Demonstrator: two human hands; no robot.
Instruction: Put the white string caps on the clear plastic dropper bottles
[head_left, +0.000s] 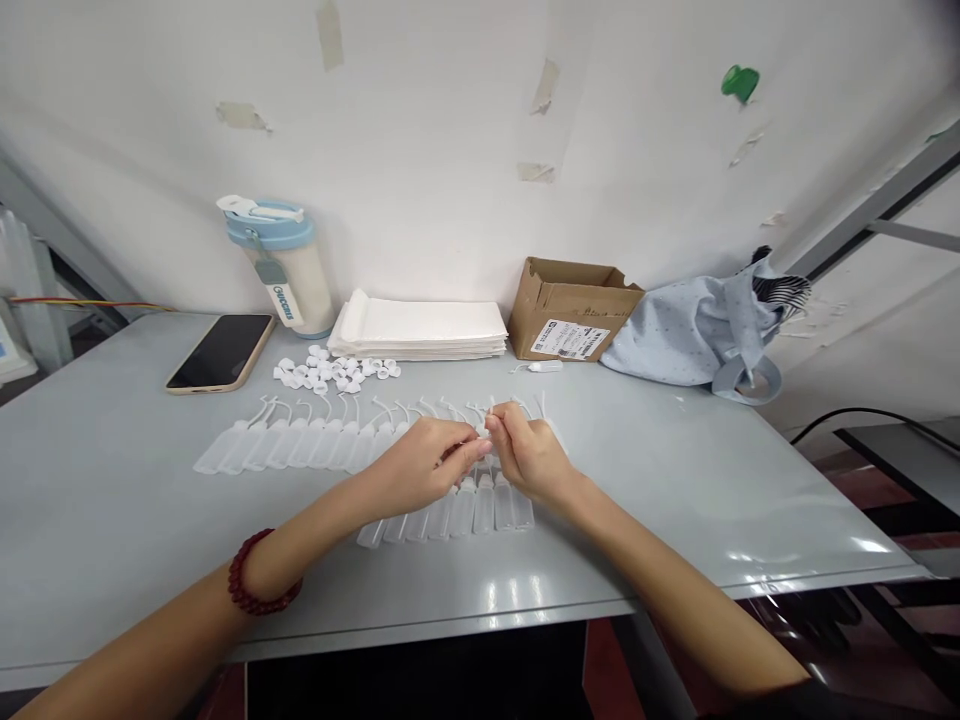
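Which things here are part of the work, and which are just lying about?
Part of the work: left hand, right hand, white piece pinched between them, clear bottles, white caps.

Lying about: phone, tumbler, white stack, box, cloth bag.

We are looking at a small workshop bench set up for hand assembly. A grey table (pixel 675 470) stands against a white wall (pixel 420 130) marked with scraps of old tape. On it we find rows of small clear plastic bottles (pixel 300 445), a heap of white caps (pixel 322 370), a stack of flat white packets (pixel 417 328) and a cardboard carton (pixel 574 310), with a phone (pixel 220 353) and water bottle (pixel 281 270) nearby.
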